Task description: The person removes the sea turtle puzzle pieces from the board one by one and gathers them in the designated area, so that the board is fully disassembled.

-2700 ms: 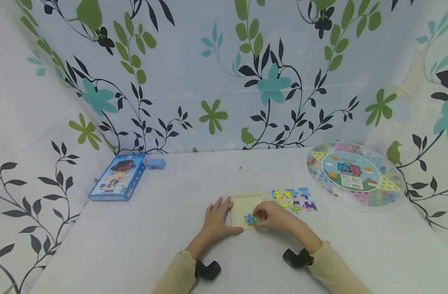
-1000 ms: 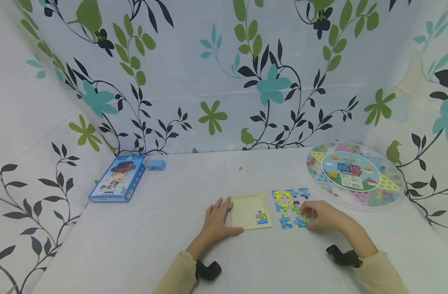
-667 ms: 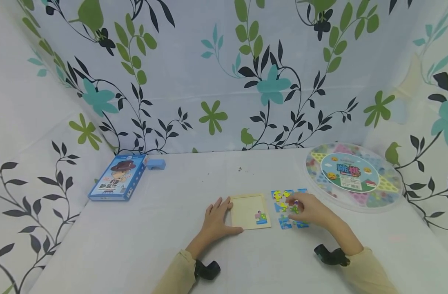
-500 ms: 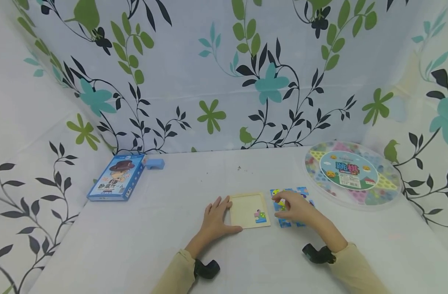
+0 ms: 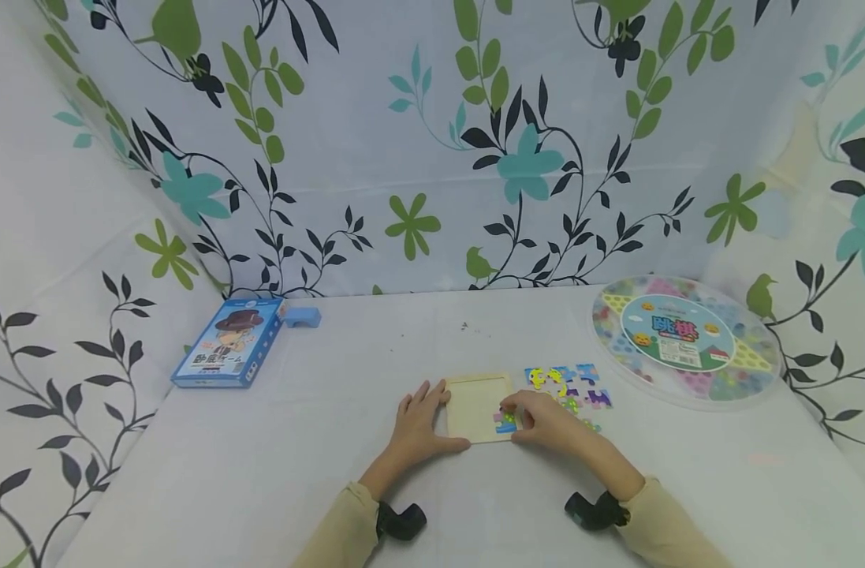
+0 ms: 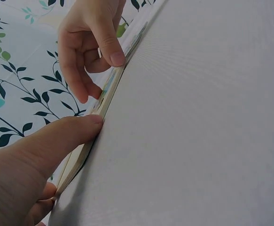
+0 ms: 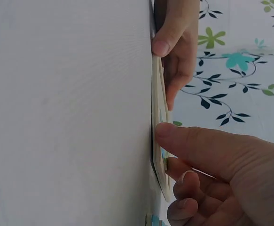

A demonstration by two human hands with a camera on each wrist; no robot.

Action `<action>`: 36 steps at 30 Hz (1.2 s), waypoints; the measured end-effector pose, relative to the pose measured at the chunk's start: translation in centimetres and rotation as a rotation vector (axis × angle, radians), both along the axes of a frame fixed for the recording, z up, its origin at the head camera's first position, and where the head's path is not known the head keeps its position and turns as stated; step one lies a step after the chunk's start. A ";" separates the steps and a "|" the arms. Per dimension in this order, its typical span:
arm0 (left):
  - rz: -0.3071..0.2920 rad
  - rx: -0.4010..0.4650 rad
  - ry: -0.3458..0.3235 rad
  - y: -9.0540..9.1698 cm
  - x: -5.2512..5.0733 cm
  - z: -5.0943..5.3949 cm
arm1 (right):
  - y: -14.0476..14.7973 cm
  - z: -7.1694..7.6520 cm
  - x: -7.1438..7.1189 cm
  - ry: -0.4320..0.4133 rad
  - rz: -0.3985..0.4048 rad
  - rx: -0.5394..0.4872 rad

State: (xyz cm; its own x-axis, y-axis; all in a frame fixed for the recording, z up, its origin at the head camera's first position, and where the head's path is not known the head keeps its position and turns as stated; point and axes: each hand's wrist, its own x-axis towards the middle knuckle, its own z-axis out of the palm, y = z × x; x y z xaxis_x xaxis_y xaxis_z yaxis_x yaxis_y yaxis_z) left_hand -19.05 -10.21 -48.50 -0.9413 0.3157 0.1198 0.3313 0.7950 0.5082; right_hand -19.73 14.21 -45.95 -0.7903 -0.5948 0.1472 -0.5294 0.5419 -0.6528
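My left hand (image 5: 421,426) holds the square wooden puzzle tray (image 5: 471,404) at its near left corner, thumb on the near edge and fingers on the left edge. My right hand (image 5: 549,422) is at the tray's near right corner. Its thumb touches the tray edge, and its index finger bends over a blue, green and pink jigsaw piece (image 5: 505,427) in that corner. The fingers partly cover this piece. Loose jigsaw pieces (image 5: 588,372) lie right of the tray, some hidden behind the right hand.
A blue card-game box (image 5: 226,347) lies at the far left, with a small blue block (image 5: 302,317) beside it. A round, clear Chinese-checkers case (image 5: 680,331) lies at the far right. Patterned cloth (image 5: 439,158) hangs behind the white table (image 5: 333,426).
My right hand set a piece into the tray's near right corner, passed over the loose pieces, and came back left to that corner. The left hand stayed on the tray.
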 end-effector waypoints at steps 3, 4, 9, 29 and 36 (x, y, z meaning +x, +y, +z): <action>-0.004 0.000 -0.011 0.1 0.0 0.2 | -0.1 0.0 0.0 -0.020 -0.007 0.007; -0.004 0.000 -0.011 0.1 0.0 0.2 | -0.1 0.0 0.1 -0.024 -0.010 0.010; 0.002 -0.005 -0.001 0.0 0.1 0.1 | -0.2 -0.1 0.1 -0.017 -0.001 -0.011; -0.002 -0.006 -0.006 0.0 -0.1 -0.1 | -0.4 -0.7 -0.2 -0.068 -0.047 -0.074; -0.010 -0.004 -0.005 0.0 -0.1 -0.1 | -0.3 -0.4 -0.3 -0.078 -0.018 -0.065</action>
